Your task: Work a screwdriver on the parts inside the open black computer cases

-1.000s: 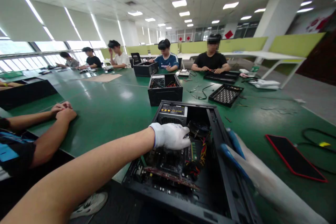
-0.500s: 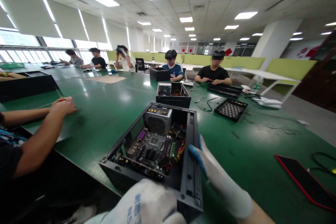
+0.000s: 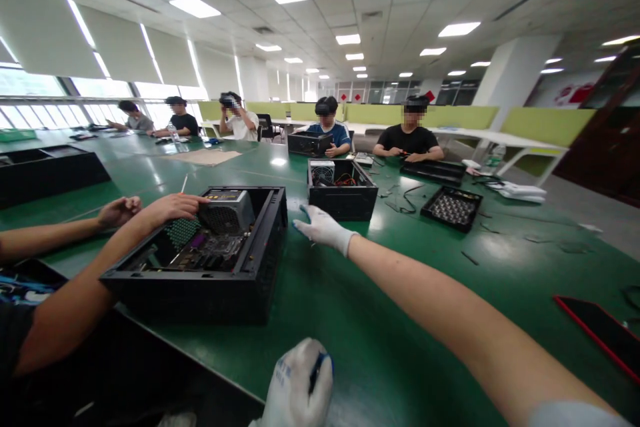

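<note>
An open black computer case (image 3: pixel 200 290) sits on the green table at left, with a grey power supply (image 3: pixel 227 213) and a motherboard (image 3: pixel 215 250) inside. My right hand (image 3: pixel 324 228), in a white glove with blue fingertips, reaches forward just right of this case; its fingers are apart and hold nothing. My left hand (image 3: pixel 300 380), gloved too, is curled at the near table edge. A dark patch shows between its thumb and fingers, but I cannot make out what it is. A co-worker's hand (image 3: pixel 173 209) rests at the power supply's corner, by a thin tool.
Beyond my right hand stands a second open case (image 3: pixel 345 200). A black tray of small parts (image 3: pixel 453 208), loose cables and a red-edged black panel (image 3: pixel 605 333) lie to the right. Another black case (image 3: pixel 50 173) stands far left. Several people sit across the table (image 3: pixel 410 280).
The computer case has moved left and away from me, turning slightly. Both my hands have come off it. The co-worker's hand has moved over onto the case.
</note>
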`<action>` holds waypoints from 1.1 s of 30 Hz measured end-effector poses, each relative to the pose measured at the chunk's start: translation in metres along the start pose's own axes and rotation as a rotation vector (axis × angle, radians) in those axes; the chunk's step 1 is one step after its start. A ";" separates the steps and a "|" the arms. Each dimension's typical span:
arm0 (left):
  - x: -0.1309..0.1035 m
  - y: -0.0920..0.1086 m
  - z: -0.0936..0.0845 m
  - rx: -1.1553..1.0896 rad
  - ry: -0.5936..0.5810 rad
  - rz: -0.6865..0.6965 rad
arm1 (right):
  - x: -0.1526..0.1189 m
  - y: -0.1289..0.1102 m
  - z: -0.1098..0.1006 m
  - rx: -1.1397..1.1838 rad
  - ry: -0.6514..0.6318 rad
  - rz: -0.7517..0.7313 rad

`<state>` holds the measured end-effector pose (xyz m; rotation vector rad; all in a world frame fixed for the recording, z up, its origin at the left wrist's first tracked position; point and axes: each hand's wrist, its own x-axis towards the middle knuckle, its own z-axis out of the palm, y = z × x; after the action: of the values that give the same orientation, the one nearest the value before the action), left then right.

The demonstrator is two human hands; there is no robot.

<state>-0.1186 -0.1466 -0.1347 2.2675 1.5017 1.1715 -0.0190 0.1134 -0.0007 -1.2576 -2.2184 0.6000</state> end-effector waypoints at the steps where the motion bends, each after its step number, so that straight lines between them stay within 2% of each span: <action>1: -0.002 -0.002 0.001 -0.019 0.006 -0.015 | 0.008 0.012 -0.010 -0.092 0.037 0.024; 3: -0.003 -0.002 0.003 -0.031 0.013 -0.043 | 0.024 0.038 -0.033 -0.267 0.103 0.090; 6: -0.004 0.002 0.009 -0.026 0.072 -0.046 | 0.041 0.074 -0.066 -0.480 0.135 0.191; 10: -0.006 0.001 0.017 0.000 0.152 -0.048 | 0.053 0.106 -0.089 -0.662 0.116 0.275; 13: -0.006 -0.002 0.016 0.008 0.115 -0.019 | 0.057 0.112 -0.092 -0.733 0.085 0.284; 18: -0.003 -0.004 0.011 0.018 0.072 -0.025 | 0.046 0.103 -0.091 -0.759 0.044 0.249; 20: -0.002 -0.003 0.010 0.024 0.075 -0.047 | 0.028 0.096 -0.090 -0.747 0.028 0.212; 23: -0.002 0.000 0.009 0.019 0.065 -0.052 | -0.013 0.082 -0.090 -0.719 0.004 0.149; 30: -0.002 0.005 0.003 -0.026 0.095 -0.067 | -0.151 0.036 -0.096 -0.646 -0.033 0.022; 33: 0.000 0.014 -0.012 -0.061 0.146 -0.051 | -0.212 0.021 -0.102 -0.620 -0.051 -0.015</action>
<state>-0.1174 -0.1567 -0.1192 2.1328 1.5414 1.3744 0.1509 -0.0492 0.0193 -1.5161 -2.5532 -0.0871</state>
